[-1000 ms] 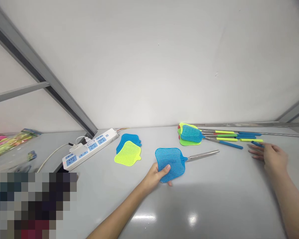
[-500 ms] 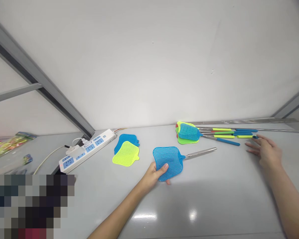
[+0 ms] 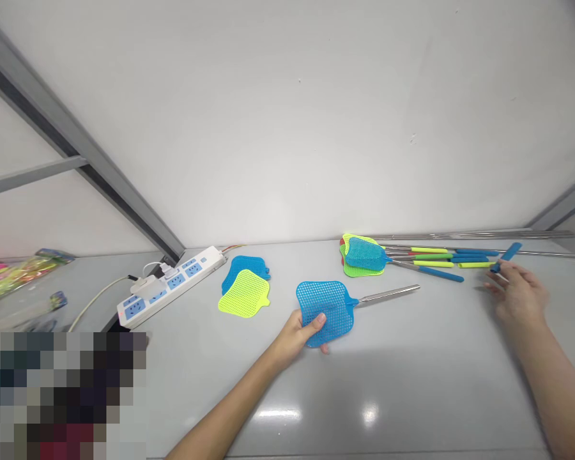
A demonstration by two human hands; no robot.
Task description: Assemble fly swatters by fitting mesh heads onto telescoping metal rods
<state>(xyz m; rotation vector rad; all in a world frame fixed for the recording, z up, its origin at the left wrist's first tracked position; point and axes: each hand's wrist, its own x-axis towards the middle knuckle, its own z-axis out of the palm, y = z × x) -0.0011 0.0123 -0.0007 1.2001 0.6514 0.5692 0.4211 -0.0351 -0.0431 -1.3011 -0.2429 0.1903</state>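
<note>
Your left hand point(image 3: 296, 337) pinches the blue perforated plastic swatter head point(image 3: 328, 301); its slim silver metal rod point(image 3: 389, 294) points between two and three o'clock, toward your right hand point(image 3: 522, 297), which pinches a blue tubular sleeve point(image 3: 511, 252) slanting toward one-thirty, well apart from the rod's bare tip.

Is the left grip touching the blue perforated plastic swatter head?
Touching: the head camera shows the left grip clasping the blue perforated plastic swatter head, thumb on top.
</note>
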